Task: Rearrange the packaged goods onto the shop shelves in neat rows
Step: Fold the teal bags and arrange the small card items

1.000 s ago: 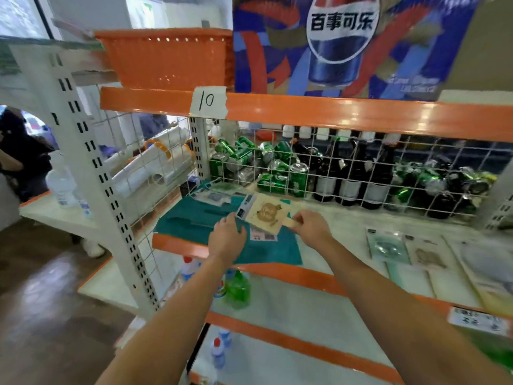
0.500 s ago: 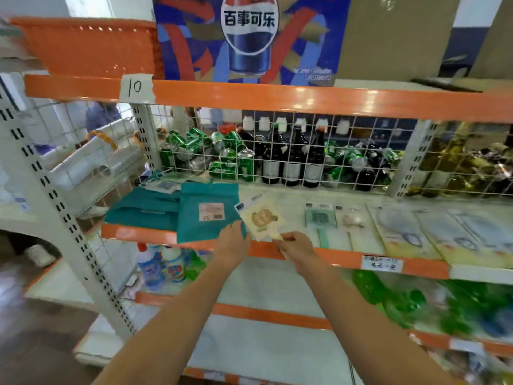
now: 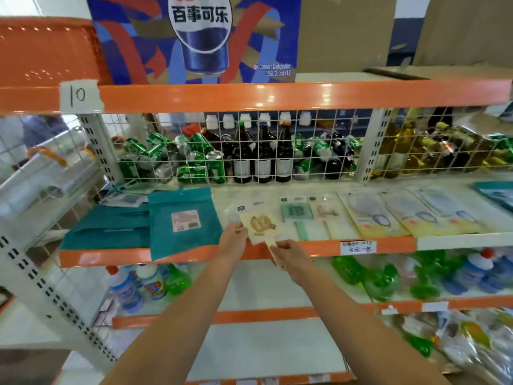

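Note:
I hold a small cream packet [image 3: 260,224] with a round brown print over the front of the middle shelf [image 3: 319,247]. My left hand [image 3: 232,243] pinches its left edge. My right hand [image 3: 291,258] grips its stick-like lower end near the orange shelf lip. To the right, a green packet [image 3: 295,212] and a pale pink packet [image 3: 324,211] lie side by side, then several larger yellowish packets [image 3: 372,215] in a row. Teal pouches [image 3: 183,220] lie to the left, one overhanging the lip.
A wire grid [image 3: 249,151] closes the shelf's back; green cans and dark bottles [image 3: 262,157] lie behind it. An orange basket [image 3: 47,51] and a cola carton [image 3: 200,37] sit on the top shelf. Cleaner bottles [image 3: 138,284] and green bottles stand on the lower shelf.
My view and both hands have shifted right along the shelf. The cream packet, still in both hands, left the teal pouches and now hangs just left of the green packet.

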